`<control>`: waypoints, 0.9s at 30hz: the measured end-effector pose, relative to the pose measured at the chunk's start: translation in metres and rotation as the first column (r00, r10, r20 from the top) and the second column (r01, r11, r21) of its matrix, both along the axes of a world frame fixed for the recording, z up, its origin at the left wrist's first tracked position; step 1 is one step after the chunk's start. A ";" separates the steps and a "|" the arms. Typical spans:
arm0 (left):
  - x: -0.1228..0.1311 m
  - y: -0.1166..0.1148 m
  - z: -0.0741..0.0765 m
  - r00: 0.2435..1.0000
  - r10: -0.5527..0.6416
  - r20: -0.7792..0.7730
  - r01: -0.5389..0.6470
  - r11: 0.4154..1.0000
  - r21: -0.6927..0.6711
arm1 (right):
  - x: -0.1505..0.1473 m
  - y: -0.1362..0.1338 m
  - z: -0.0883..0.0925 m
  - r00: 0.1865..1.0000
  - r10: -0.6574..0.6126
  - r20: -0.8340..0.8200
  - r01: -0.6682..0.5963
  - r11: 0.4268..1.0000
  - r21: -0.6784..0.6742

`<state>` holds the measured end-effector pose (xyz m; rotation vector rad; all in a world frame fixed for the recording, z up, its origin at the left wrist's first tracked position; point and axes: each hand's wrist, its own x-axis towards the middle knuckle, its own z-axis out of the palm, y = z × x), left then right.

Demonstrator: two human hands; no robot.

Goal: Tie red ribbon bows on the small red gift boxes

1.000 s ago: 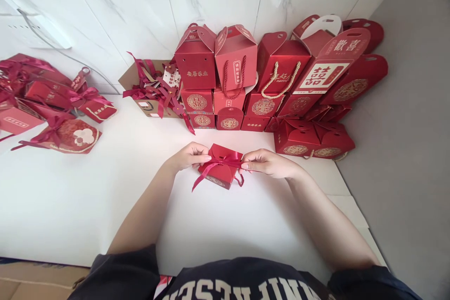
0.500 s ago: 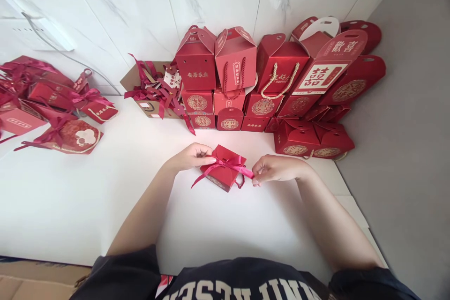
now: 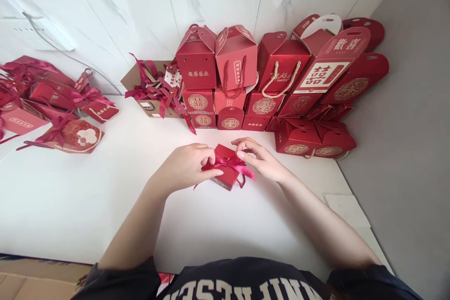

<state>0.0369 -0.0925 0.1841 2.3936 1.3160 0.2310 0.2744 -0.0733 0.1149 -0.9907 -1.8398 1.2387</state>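
Observation:
A small red gift box (image 3: 228, 177) lies on the white table (image 3: 87, 197) in front of me, with a dark pink ribbon (image 3: 236, 164) across its top. My left hand (image 3: 188, 166) rests over the box's left side, its fingers pinching the ribbon there. My right hand (image 3: 258, 157) comes in from the right, thumb and forefinger closed on the ribbon at the middle of the box, the other fingers spread. One ribbon tail hangs off the right edge.
Stacked red gift boxes and bags (image 3: 267, 84) line the wall behind. A brown carton of ribbons (image 3: 154, 89) stands left of them. Flat red boxes with bows (image 3: 52, 103) lie at the far left. A grey floor (image 3: 404, 150) borders the table's right edge.
Both hands have come inward over the box: the right hand let the pulled ribbon end go slack and moved to the box's middle, the left shifted further over its top.

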 end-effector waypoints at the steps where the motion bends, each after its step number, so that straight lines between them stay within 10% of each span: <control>1: 0.003 -0.001 -0.002 1.000 -0.009 -0.023 0.009 1.000 0.029 | -0.001 -0.001 -0.001 1.000 0.010 -0.002 -0.010 1.000 0.007; 27: 0.005 0.007 -0.007 0.966 -0.256 -0.039 0.258 0.961 0.097 | 0.013 0.007 -0.008 0.977 0.201 -0.075 -0.214 0.930 -0.298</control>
